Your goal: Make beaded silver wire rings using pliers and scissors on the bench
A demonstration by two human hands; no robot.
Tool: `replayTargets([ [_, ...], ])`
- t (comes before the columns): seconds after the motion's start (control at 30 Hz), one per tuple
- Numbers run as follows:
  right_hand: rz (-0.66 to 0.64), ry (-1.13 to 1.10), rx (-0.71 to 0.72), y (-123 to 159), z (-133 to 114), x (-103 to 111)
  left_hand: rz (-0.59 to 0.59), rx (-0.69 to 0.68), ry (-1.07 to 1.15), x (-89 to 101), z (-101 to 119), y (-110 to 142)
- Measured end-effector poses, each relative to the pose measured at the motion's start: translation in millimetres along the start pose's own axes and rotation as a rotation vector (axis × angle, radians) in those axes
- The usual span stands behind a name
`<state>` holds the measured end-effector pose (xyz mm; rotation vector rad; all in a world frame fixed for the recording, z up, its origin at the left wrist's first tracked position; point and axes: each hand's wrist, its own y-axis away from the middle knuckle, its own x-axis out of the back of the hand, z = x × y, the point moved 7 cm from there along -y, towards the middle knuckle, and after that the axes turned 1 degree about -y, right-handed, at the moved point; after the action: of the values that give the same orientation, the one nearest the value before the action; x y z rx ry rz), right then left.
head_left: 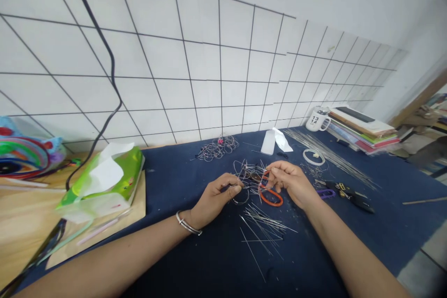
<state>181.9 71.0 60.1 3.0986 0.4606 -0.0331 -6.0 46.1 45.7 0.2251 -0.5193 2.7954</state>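
Over the dark blue cloth, my left hand (218, 195) pinches a thin wire loop (241, 201) between thumb and forefinger. Facing it, my right hand (291, 181) is closed, its fingertips together on thin wire at the right side of the same area. Between the two hands lies a tangle of looped wires (249, 170). Scissors with orange handles (272, 198) rest by the right fingertips, their blades partly hidden among the wires. Nearer to me is a loose pile of short straight wires (263, 226). A silver bangle (188, 224) circles my left wrist.
Behind the hands sits a heap of coiled wire loops (218, 148). Long straight wires (330, 156), a white ring (313, 157), pliers with dark handles (352, 195) and a mug (317, 120) stand right. A green tissue pack (104, 179) lies left, before the tiled wall (202, 63).
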Motion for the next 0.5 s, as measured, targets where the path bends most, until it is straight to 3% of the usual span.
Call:
replayTargets([
  [0.27, -0.001, -0.002, -0.025, 2, 2, 0, 0.049, 0.108, 0.117, -0.9, -15, 2],
  [0.5, -0.006, -0.002, -0.039, -2, 7, 5, 0.017, 0.105, 0.080, -2.9, -14, -1],
])
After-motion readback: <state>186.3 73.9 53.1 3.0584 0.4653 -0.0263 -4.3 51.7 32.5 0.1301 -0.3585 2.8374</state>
